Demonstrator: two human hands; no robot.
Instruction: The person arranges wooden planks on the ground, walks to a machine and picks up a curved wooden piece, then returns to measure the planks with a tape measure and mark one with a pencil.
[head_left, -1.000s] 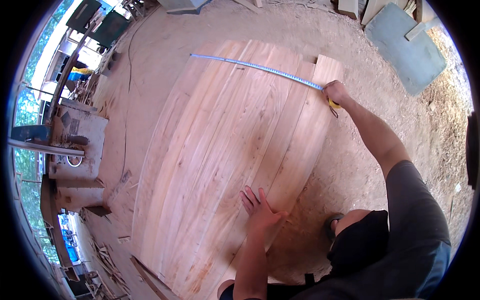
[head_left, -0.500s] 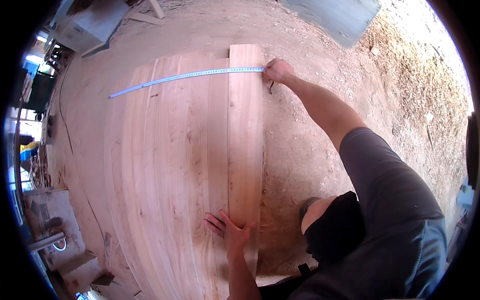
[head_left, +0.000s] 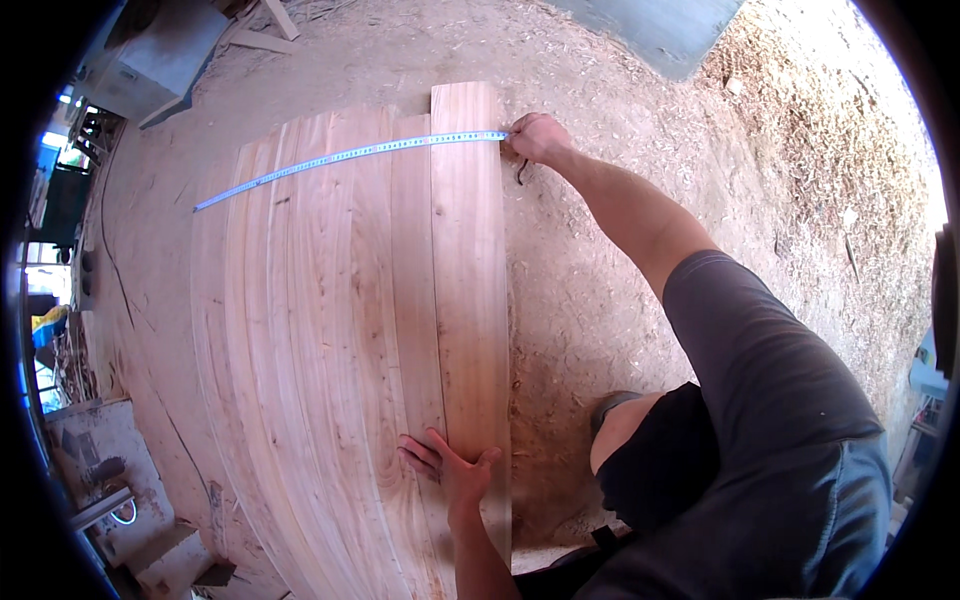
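Several pale wooden boards (head_left: 320,330) lie side by side on the ground, lengthwise away from me. The rightmost board (head_left: 470,260) sticks out farther at the far end than the boards beside it. A tape measure (head_left: 345,156) is stretched across them near that end, from the left edge to the right edge. My right hand (head_left: 540,137) is closed on the tape measure's right end, just beyond the rightmost board; its case is hidden in the hand. A dark strap dangles beneath. My left hand (head_left: 462,473) rests on the near part of the boards, fingers spread, holding nothing.
Dirt ground with wood shavings (head_left: 830,170) lies to the right. A grey sheet (head_left: 660,30) is at the far right, a pale box-like cabinet (head_left: 150,65) at the far left. A dark cable (head_left: 110,240) runs along the left. My bent knee (head_left: 625,440) is beside the boards.
The whole view has shifted slightly, so the boards sit a little farther left. Both hands keep their places on the boards and the tape measure.
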